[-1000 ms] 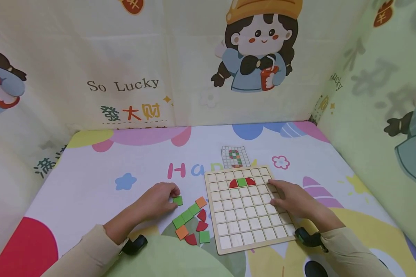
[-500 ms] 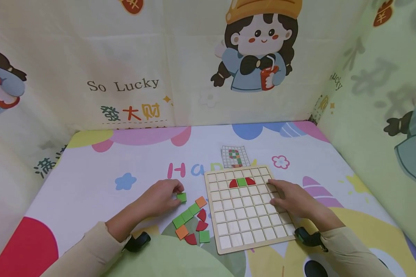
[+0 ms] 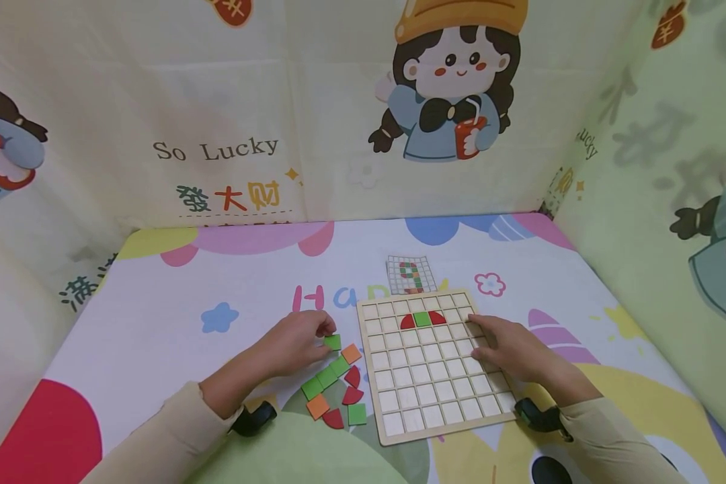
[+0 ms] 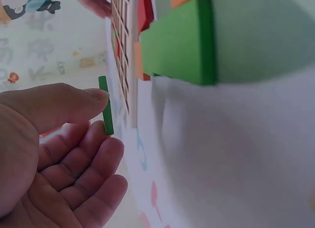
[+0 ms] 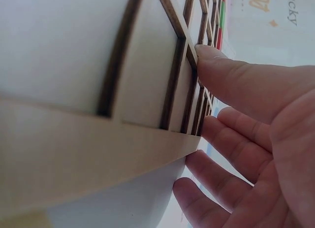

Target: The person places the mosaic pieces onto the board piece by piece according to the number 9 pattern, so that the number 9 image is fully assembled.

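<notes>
My left hand pinches a green square tile between thumb and fingers, left of the board. The left wrist view shows that tile edge-on, raised off the table. My right hand holds the right edge of a wooden grid board; its thumb lies on the grid and the fingertips touch the outer side. On the board, a green tile sits between two red quarter-round tiles in an upper row. Loose tiles lie left of the board, including green squares and an orange square.
Behind the board lies a small pattern card with a coloured figure on a grid. More red quarter-round tiles and another orange tile are among the loose pieces. A printed cloth covers the table.
My left hand has moved right, toward the board, with the green tile between its fingers. The right hand and the board have stayed in place.
</notes>
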Action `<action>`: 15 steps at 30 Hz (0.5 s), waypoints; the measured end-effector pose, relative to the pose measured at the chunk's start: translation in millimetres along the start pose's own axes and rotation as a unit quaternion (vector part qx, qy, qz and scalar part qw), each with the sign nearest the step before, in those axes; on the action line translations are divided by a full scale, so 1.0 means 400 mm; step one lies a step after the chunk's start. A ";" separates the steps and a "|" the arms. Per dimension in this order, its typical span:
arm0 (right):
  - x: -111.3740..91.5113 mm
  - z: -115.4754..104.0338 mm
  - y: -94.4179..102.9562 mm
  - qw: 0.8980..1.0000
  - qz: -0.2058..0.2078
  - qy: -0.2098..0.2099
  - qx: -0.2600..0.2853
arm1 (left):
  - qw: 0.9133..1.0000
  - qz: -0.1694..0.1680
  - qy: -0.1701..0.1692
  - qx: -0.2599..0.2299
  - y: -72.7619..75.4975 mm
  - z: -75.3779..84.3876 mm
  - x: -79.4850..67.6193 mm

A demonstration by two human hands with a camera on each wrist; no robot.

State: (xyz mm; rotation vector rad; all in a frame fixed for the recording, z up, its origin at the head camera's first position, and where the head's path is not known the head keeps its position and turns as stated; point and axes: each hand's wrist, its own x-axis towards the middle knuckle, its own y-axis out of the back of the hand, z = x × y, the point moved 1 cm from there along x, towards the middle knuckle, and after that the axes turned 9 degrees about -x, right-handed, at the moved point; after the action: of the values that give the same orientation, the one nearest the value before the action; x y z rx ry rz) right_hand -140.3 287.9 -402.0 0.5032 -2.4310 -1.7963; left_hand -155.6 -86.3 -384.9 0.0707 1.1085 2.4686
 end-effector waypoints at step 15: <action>-0.003 -0.002 0.001 1.000 0.008 0.012 -0.006 | 0.999 -0.016 -0.047 -0.021 -0.016 0.051 0.033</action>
State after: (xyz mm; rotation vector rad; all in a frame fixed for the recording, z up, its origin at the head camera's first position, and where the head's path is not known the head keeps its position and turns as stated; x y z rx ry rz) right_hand -139.0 287.5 -401.1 0.4990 -2.3993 -1.7881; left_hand -160.8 -62.9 -377.6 0.1538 1.0118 2.4331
